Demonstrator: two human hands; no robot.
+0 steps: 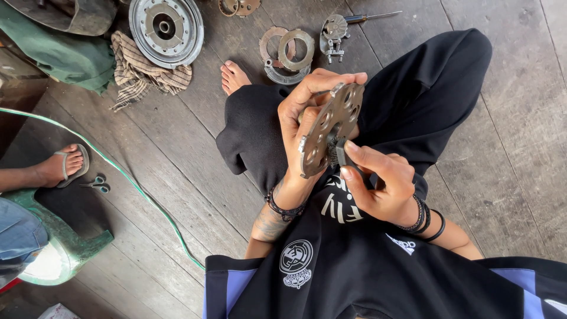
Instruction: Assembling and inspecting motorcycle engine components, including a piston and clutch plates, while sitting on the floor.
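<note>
You sit cross-legged on the plank floor (177, 153), and your left hand (301, 118) is closed around a round metal plate with holes (329, 127), thumb over the top edge at about 1 o'clock, fingers wrapped behind it, holding it tilted on edge above your lap at frame centre. Your right hand (381, 186) comes in from 4 o'clock, fingers pinched tight on a small wire brush (338, 153) whose bristles touch the plate's lower face. The step in hand looks like scrubbing the plate clean; you're mid-job, judging by the grime on the metal. For the next stroke, keep the left grip firm so the plate doesn't twist, and rotate it to bring unbrushed holes under the bristles. Watch your fingertips near the notched rim. At 12 o'clock on the floor lie flat rings (289, 53), with a small metal assembly (333, 35) just right of them and a large wheel hub (166, 28) at 11 o'clock beside a checked rag (144, 74). At 9 o'clock another person's sandalled foot (62, 165) rests near scissors (94, 184) and a green cable (142, 195).
</note>
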